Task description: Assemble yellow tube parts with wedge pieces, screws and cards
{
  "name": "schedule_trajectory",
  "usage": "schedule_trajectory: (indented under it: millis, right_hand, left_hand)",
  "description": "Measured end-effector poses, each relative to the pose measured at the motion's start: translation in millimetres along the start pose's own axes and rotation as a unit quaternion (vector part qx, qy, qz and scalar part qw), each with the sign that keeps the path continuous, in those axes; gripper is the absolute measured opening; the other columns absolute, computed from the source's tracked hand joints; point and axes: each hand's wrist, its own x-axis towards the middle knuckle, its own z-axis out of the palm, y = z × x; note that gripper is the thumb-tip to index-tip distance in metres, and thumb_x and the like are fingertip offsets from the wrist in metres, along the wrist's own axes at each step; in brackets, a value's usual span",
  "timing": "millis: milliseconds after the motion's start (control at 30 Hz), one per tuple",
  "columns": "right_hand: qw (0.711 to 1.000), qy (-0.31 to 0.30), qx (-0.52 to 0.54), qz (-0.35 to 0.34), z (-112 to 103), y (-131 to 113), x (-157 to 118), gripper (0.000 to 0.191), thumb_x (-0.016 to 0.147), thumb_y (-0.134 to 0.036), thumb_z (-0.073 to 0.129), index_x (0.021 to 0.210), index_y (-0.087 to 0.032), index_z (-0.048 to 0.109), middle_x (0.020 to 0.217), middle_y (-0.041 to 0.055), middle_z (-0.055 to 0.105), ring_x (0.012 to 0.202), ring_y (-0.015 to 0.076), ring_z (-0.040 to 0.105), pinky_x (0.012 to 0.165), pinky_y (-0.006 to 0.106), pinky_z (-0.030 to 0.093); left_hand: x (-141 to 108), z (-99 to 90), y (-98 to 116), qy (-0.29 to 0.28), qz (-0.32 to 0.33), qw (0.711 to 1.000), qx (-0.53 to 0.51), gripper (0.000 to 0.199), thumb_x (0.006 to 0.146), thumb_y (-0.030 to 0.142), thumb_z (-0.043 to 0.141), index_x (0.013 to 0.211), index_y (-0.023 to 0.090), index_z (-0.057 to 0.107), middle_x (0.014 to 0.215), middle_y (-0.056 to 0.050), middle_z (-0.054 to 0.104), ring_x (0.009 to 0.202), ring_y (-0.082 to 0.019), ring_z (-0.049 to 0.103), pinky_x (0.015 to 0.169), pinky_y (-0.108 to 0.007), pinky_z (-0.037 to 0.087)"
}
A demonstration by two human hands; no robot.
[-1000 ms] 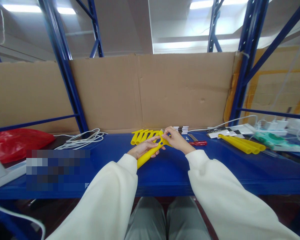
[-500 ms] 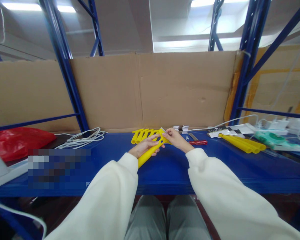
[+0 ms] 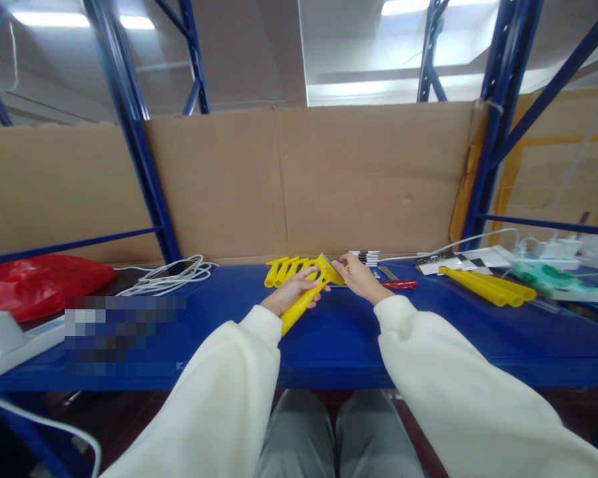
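A yellow scraper (image 3: 297, 313) with a long round handle and a wide flat head slants up and away from me. My left hand (image 3: 292, 292) is closed around the upper handle, just below the head. A thin pale blade edge shows along the top of the head. At the head's right side, my right hand (image 3: 356, 273) has its fingers pinched together. A small yellow bit shows at those fingertips; whether it is part of the scraper or separate, I cannot tell. Behind my left hand lies a row of yellow scrapers (image 3: 279, 272).
A red-handled screwdriver (image 3: 399, 285) lies right of my right hand, near small stacked black-and-white packs (image 3: 366, 257). Farther right are yellow handles (image 3: 483, 287) and a green-white packet (image 3: 558, 282). White cable (image 3: 187, 271) and a red bag (image 3: 44, 285) lie left. Cardboard (image 3: 219, 186) stands behind.
My right fingers have shifted slightly right along the scraper's head, exposing more of it. My left hand keeps its hold on the handle. The view has shifted a little.
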Motion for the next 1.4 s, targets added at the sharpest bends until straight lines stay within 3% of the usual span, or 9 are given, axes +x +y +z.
schedule_trajectory:
  millis: [100,200,333,467,633,900,1100,1400]
  right_hand:
    - [0.998,0.012,-0.059,-0.007,-16.0,12.2,-1.3,0.025,0.097,-0.039,0.045,0.098,-0.018,0.059,0.102,0.0135,0.067,0.092,0.0228,0.062,0.080,0.035,0.047]
    - [0.989,-0.033,-0.146,0.008,-38.3,34.1,-9.7,0.017,0.092,-0.026,0.051,0.090,-0.017,0.065,0.110,0.0176,0.066,0.106,0.0282,0.060,0.088,0.042,0.046]
    - [0.979,-0.086,-0.181,0.035,-61.6,69.4,-27.3,0.019,0.089,-0.026,0.054,0.094,-0.021,0.072,0.115,0.0158,0.067,0.114,0.0310,0.058,0.089,0.047,0.049]
    - [0.973,-0.154,-0.156,0.073,-67.5,90.4,-37.3,0.023,0.086,-0.028,0.060,0.103,-0.025,0.075,0.114,0.0112,0.071,0.107,0.0296,0.064,0.090,0.045,0.052]
    - [0.970,-0.186,-0.118,0.103,-67.6,89.1,-35.9,0.022,0.081,-0.028,0.066,0.098,-0.020,0.076,0.101,0.0122,0.076,0.093,0.0282,0.070,0.086,0.038,0.054]
    - [0.967,-0.200,-0.115,0.107,-70.0,87.5,-39.3,0.007,0.079,-0.021,0.065,0.084,-0.020,0.070,0.090,0.0091,0.075,0.086,0.0252,0.069,0.081,0.036,0.052]
    - [0.981,-0.161,-0.072,0.083,-72.6,81.8,-42.3,0.009,0.084,-0.027,0.059,0.086,-0.021,0.065,0.087,0.0075,0.072,0.083,0.0227,0.067,0.078,0.034,0.051]
    - [0.989,-0.138,-0.006,0.056,-71.2,70.6,-41.6,0.013,0.082,-0.034,0.056,0.081,-0.021,0.059,0.085,0.0071,0.069,0.080,0.0230,0.064,0.079,0.038,0.051]
  left_hand:
    - [4.6,-1.4,-0.1,0.066,0.001,0.998,-0.008,0.078,0.085,0.010,0.060,0.153,0.021,0.024,0.083,-0.008,0.069,0.053,-0.012,0.058,0.048,-0.022,0.043]
    - [9.1,-3.3,-0.8,0.125,0.004,0.992,-0.012,0.074,0.088,0.009,0.056,0.154,0.022,0.024,0.079,-0.006,0.068,0.050,-0.012,0.057,0.044,-0.020,0.042]
    - [11.6,-6.1,-3.1,0.158,0.006,0.987,0.001,0.071,0.088,0.014,0.061,0.152,0.024,0.031,0.081,-0.006,0.068,0.049,-0.011,0.057,0.044,-0.020,0.043]
    - [9.7,-5.1,-3.3,0.179,-0.009,0.983,0.040,0.069,0.089,0.011,0.058,0.151,0.020,0.031,0.084,-0.008,0.068,0.049,-0.012,0.057,0.044,-0.022,0.044]
    - [6.3,-0.7,-1.5,0.202,-0.016,0.976,0.081,0.063,0.090,0.006,0.051,0.150,0.018,0.034,0.077,-0.005,0.066,0.049,-0.012,0.056,0.045,-0.022,0.044]
    - [6.9,-0.8,-3.3,0.209,-0.022,0.973,0.098,0.064,0.090,0.005,0.050,0.150,0.020,0.034,0.073,-0.003,0.065,0.049,-0.011,0.055,0.044,-0.020,0.043]
    - [9.2,-3.2,-4.8,0.196,-0.012,0.976,0.094,0.069,0.087,0.008,0.058,0.151,0.016,0.032,0.074,-0.004,0.066,0.048,-0.012,0.056,0.042,-0.020,0.043]
    - [6.3,9.3,-0.9,0.216,-0.030,0.963,0.159,0.062,0.091,0.008,0.050,0.150,0.015,0.036,0.080,-0.005,0.067,0.049,-0.009,0.055,0.044,-0.019,0.044]
